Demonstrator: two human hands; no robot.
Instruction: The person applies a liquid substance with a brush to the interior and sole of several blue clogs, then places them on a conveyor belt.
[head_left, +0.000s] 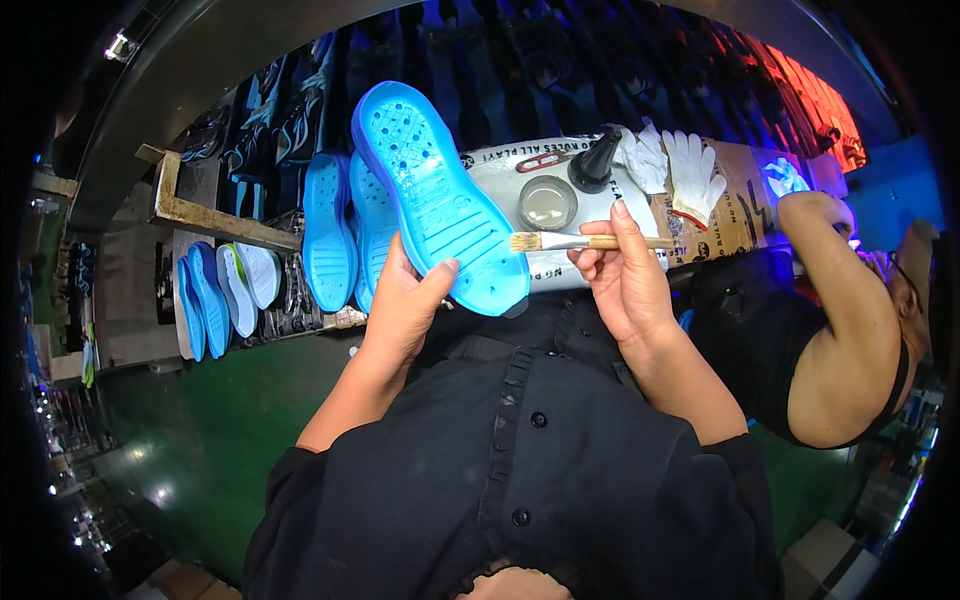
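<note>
A bright blue shoe sole [425,170], its inner side up with small holes and grooves, is held tilted by its heel end in my left hand [410,290]. The thumb lies over the sole's edge and the other fingers are underneath. My right hand [630,270] pinches the handle of a flat paintbrush [575,242], whose pale bristles are over or against the sole's right edge; contact cannot be made out. Beyond the brush, a round glass dish [547,203] with cloudy contents stands on the white printed bench covering [510,160].
More blue soles [328,235] lie left of my hand, with smaller blue and white soles [215,290] farther left. A black cone-shaped bottle [597,160], red-handled tool [541,161] and white gloves [692,175] lie beyond the dish. A rusty metal bar [225,222] juts in. Another person [840,320] sits at right.
</note>
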